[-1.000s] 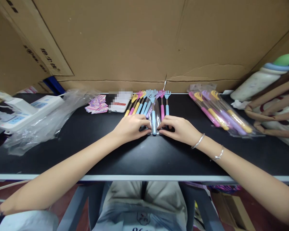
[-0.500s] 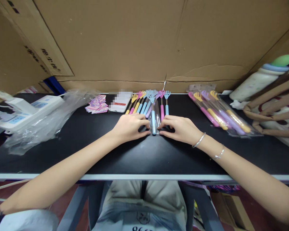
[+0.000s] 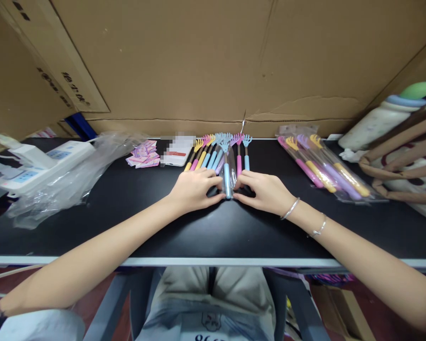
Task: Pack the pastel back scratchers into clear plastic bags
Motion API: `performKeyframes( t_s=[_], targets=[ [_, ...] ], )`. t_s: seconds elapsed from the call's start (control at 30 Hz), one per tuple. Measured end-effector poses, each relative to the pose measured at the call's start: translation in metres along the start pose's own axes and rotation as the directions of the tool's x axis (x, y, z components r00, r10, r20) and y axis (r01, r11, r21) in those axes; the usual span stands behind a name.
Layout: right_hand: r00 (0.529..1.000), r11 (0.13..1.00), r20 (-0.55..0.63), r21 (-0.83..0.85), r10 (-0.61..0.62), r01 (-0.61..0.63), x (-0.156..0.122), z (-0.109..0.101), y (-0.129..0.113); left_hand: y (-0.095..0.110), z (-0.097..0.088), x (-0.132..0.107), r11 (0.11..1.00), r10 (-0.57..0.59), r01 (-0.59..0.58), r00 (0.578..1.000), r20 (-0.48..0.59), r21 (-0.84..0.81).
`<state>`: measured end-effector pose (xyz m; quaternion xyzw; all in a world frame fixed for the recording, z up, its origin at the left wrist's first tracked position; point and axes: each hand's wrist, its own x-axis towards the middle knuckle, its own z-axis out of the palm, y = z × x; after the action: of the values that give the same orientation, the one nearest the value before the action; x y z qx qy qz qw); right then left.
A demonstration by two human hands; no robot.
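A light-blue back scratcher (image 3: 227, 175) lies lengthwise in front of me in a clear plastic sleeve (image 3: 233, 177), its claw pointing away. My left hand (image 3: 198, 189) pinches the sleeve's left edge near the handle's end. On the opposite edge, my right hand (image 3: 264, 190) has thumb and forefinger closed in the same way. Just beyond the fingers, more back scratchers lie in a row, among them a yellow one (image 3: 200, 157), a pink one (image 3: 239, 156) and another blue one (image 3: 246, 154). The fingertips partly hide the sleeve's edges.
Several bagged back scratchers (image 3: 326, 168) lie to the right, near a bottle (image 3: 379, 121) and a brown-handled bag (image 3: 386, 168). Leftward are a white phone-like object (image 3: 177, 154), small printed cards (image 3: 144, 155), loose plastic bags (image 3: 74, 182) and a power strip (image 3: 39, 166). A cardboard wall (image 3: 199, 66) stands behind.
Both hands have drawn slightly closer together, narrowing the sleeve around the blue back scratcher. The surrounding things have stayed in place.
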<state>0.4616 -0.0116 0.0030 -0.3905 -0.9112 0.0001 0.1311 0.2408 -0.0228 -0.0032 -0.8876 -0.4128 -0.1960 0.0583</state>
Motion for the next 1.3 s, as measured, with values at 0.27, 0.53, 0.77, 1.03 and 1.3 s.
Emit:
performKeyframes(
  t_s=[0.27,0.53,0.77,1.03,1.3],
  targets=[
    [1.0,1.0,0.0,-0.02,-0.004,0.004,0.0001,-0.0017,-0.0006,0.0013,-0.0001,-0.0002,0.999,0.014,-0.015,1.0,0.004,0.037],
    [0.996,0.997,0.047,0.031,0.074,-0.075,0.0,-0.0061,0.0005,0.0015,-0.0013,-0.001,1.0,-0.017,0.017,1.0,0.009,-0.011],
    [0.987,0.987,0.05,0.055,0.151,-0.154,0.0011,-0.0033,0.0046,0.0006,0.0021,-0.0006,1.0,-0.016,0.016,1.0,-0.003,0.02],
    [0.99,0.99,0.043,0.039,0.132,-0.134,0.0017,-0.0026,0.0015,0.0039,0.0036,0.0001,0.999,-0.042,0.043,0.999,-0.021,0.029],
    [0.995,0.995,-0.008,0.02,0.102,-0.102,0.0002,0.001,0.0,0.0043,0.0055,0.0011,0.998,-0.016,0.019,0.998,-0.053,0.065]
  ],
)
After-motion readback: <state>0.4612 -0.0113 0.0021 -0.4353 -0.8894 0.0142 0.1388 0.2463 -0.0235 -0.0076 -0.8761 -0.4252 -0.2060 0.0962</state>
